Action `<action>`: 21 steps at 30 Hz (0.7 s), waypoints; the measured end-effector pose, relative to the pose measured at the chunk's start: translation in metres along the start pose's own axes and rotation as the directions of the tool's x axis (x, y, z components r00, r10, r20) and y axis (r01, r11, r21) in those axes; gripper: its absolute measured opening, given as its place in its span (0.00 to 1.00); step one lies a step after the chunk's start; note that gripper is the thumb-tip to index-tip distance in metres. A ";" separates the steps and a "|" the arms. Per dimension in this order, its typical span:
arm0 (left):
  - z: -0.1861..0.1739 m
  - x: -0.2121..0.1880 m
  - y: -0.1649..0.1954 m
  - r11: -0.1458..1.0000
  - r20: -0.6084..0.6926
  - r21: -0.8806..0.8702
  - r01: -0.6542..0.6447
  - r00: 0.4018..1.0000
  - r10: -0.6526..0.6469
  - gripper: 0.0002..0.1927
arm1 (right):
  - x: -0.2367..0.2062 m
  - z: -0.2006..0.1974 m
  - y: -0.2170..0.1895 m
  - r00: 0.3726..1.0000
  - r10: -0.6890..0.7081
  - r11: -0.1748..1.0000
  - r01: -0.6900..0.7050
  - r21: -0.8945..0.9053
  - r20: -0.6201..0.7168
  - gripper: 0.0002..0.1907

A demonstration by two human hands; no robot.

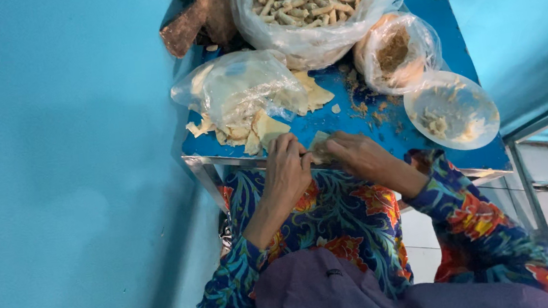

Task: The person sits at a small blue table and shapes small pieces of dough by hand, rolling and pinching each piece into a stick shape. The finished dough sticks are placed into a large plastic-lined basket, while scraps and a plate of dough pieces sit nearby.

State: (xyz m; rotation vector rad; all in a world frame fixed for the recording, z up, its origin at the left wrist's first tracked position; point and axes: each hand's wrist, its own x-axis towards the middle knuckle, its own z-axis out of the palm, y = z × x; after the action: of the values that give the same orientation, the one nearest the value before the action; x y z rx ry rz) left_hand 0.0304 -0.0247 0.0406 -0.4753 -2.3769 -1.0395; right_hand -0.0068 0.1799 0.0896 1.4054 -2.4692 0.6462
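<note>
Together, the left hand (287,173) and right hand (355,154) pinch a small pale wrapper piece (320,146) at the blue table's (422,142) near edge, each grip grasping one end (likely so it rolls tight). At twelve o'clock a clear bag (316,41) holds finished rolls; at ten, bagged wrapper sheets (240,93); at two, a lidded tub (452,109) with pale filling smears.

Blue table (410,31), turquoise wall (51,164), pale beige wrappers (264,129), sleeves (478,221) in blue-and-red floral print.
</note>
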 end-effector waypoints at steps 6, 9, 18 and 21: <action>0.003 0.002 0.008 0.998 0.052 0.055 0.023 0.998 -0.025 0.07 | -0.024 -0.012 -0.008 0.961 0.233 0.971 -0.239 -0.027 -0.147 0.16; 0.008 0.003 0.012 0.995 0.024 0.101 -0.008 1.000 0.006 0.07 | -0.027 -0.013 -0.003 0.915 0.379 0.925 -0.373 0.067 -0.142 0.13; 0.024 0.002 0.022 0.994 0.063 0.104 0.022 0.998 -0.029 0.06 | -0.022 -0.017 0.006 0.892 0.442 0.896 -0.444 0.000 -0.098 0.12; 0.024 0.002 0.027 0.998 0.043 0.063 0.019 0.999 -0.022 0.05 | -0.020 -0.023 0.002 0.856 0.517 0.856 -0.516 0.035 -0.032 0.14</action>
State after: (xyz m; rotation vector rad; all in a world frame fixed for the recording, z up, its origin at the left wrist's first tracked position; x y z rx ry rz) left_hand 0.0350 0.0105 0.0431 -0.4561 -2.4495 -0.9691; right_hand 0.0012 0.2071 0.1010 0.7046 -2.8262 0.7949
